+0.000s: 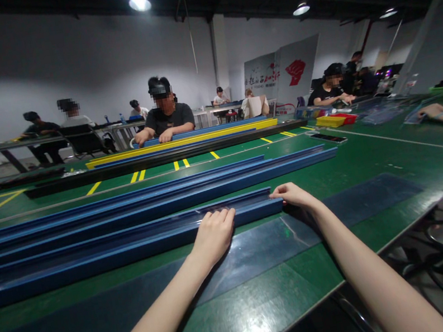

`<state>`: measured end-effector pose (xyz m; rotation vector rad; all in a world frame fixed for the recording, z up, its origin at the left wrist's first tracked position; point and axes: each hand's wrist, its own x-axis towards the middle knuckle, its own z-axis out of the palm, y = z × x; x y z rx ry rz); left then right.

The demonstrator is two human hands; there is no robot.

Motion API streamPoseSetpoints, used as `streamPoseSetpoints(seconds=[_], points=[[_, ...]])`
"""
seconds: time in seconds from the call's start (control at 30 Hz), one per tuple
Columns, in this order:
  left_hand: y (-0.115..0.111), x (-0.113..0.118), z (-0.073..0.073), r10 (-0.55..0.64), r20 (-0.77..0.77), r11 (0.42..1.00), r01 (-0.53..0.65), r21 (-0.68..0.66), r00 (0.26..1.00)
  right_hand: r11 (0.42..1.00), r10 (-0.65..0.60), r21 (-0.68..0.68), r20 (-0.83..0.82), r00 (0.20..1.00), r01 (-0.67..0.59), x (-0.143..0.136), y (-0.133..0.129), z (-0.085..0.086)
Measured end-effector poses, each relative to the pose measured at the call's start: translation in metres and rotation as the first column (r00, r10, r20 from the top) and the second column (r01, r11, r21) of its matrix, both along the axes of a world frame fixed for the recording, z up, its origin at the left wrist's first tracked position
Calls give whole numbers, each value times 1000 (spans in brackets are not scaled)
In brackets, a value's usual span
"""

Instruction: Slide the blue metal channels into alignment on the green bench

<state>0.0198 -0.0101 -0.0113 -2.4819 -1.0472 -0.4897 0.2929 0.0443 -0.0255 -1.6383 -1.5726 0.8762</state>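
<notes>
A long blue channel (pixel 133 245) lies across the green table (pixel 268 317), its hollow side up, with a shiny clear strip seemingly inside it. My left hand (pixel 215 232) rests over its near wall, fingers bent over the rim into the channel. At the channel's right end, my right hand (pixel 292 196) has thumb and forefinger pinched together at the end of the channel; what lies between them is too small to tell. A flat transparent sheet (pixel 260 247) lies on the table under my forearms.
More blue channels (pixel 167 196) lie just beyond. Farther back are a yellow channel (pixel 200 138), a black one (pixel 153 162), a phone (pixel 329 137) and a yellow tray (pixel 330 121). Several people sit at tables; another person's hands (pixel 433 110) show at right. Stools stand beyond the near edge.
</notes>
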Motion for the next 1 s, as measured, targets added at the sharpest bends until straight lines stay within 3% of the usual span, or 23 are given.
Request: streamPoseSetpoints(seconds=[1.0], points=[[-1, 1, 3, 24, 13, 997, -23, -79, 1000, 1000, 12, -26, 116, 993, -9, -1, -5, 4]])
